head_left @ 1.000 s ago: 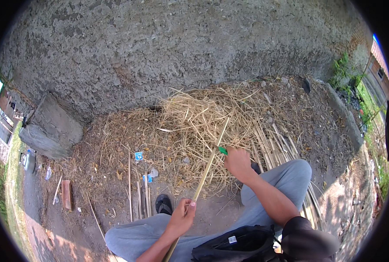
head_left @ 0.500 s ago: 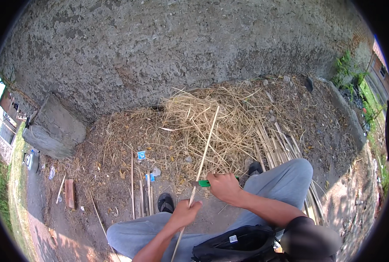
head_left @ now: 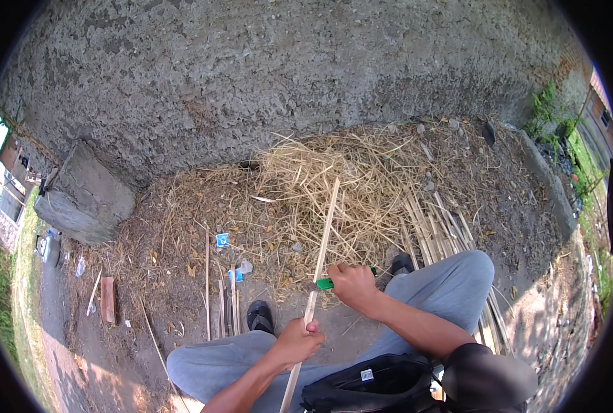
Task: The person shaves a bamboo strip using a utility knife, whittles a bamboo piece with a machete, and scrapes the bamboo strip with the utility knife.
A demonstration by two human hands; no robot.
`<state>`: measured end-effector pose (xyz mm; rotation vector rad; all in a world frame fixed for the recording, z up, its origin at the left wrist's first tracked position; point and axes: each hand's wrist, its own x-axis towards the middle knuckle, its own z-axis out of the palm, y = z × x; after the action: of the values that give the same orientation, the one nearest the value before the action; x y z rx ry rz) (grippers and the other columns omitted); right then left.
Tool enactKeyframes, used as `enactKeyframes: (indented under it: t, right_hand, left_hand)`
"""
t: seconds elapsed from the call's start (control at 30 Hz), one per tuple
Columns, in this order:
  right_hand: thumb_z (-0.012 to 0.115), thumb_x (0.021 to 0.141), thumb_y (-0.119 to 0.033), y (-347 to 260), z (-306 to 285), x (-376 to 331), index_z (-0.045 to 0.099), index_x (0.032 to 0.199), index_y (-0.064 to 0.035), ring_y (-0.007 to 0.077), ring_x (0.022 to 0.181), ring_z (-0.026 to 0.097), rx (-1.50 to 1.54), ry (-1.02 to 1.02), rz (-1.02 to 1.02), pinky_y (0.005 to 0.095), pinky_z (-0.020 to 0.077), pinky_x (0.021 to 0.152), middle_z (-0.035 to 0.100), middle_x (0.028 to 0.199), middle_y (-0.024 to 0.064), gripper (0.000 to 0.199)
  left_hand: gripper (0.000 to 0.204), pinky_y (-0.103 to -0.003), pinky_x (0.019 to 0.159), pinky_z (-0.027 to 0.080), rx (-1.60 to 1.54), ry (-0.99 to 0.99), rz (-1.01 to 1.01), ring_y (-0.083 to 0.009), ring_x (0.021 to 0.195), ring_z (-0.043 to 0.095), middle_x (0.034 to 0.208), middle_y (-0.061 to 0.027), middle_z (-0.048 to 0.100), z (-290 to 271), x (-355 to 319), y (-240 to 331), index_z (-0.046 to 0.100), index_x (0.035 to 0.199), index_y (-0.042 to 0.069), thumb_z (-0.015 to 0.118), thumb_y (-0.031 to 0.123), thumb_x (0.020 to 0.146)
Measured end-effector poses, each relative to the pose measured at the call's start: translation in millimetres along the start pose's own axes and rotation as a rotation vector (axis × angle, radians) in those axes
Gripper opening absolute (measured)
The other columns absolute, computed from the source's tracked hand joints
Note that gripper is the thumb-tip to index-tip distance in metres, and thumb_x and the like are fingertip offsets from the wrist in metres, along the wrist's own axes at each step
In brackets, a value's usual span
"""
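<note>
Pale strip (head_left: 328, 230), one: slanting up from the lap, far end over the straw-like pile (head_left: 368, 182). Left hand (head_left: 294, 344): closed round the strip. Right hand (head_left: 356, 286): gripping a green-handled knife (head_left: 325, 283) at the strip. Change: knife lower along strip than a second ago, nearer left hand; seemingly, little length remains for this pass.

Left grip (head_left: 298, 343) curled, set lower; right grip (head_left: 356, 285) clenched, farther forward
</note>
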<state>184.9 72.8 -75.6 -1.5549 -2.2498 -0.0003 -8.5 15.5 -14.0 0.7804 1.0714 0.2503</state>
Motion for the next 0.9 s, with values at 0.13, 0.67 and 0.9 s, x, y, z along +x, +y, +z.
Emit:
enactKeyframes:
  t: [0.13,0.67,0.9]
  right_hand:
    - [0.061,0.075,-0.010,2,5,3,0.055,0.073,-0.0060,0.0284,0.053,0.065,-0.002,0.047,-0.003,0.0396,0.0503,0.045,0.062,0.066,0.0100,0.007]
    - [0.060,0.075,-0.008,11,23,7,0.057,0.073,-0.0041,0.0311,0.055,0.066,-0.026,-0.015,0.057,0.0400,0.0514,0.047,0.064,0.067,0.0124,0.006]
    - [0.062,0.080,-0.006,111,3,29,0.070,0.082,-0.0024,0.0332,0.076,0.070,-0.188,-0.200,0.505,0.0424,0.0566,0.066,0.068,0.081,0.0177,0.009]
  left_hand:
    - [0.030,-0.025,0.037,0.018,-0.080,-0.010,-0.017,-0.0026,0.042,0.031,0.056,0.0057,0.034,1,-4,2,0.031,0.076,0.015,0.055,-0.004,0.081]
    - [0.017,-0.040,0.054,0.041,0.610,0.401,0.228,-0.0250,0.054,0.051,0.060,-0.0167,0.054,7,14,-21,0.051,0.075,-0.003,0.055,0.013,0.076]
    - [0.017,-0.036,0.050,0.033,0.586,0.182,0.179,-0.0128,0.053,0.040,0.055,-0.0044,0.043,24,-14,-26,0.046,0.070,0.001,0.055,0.012,0.080]
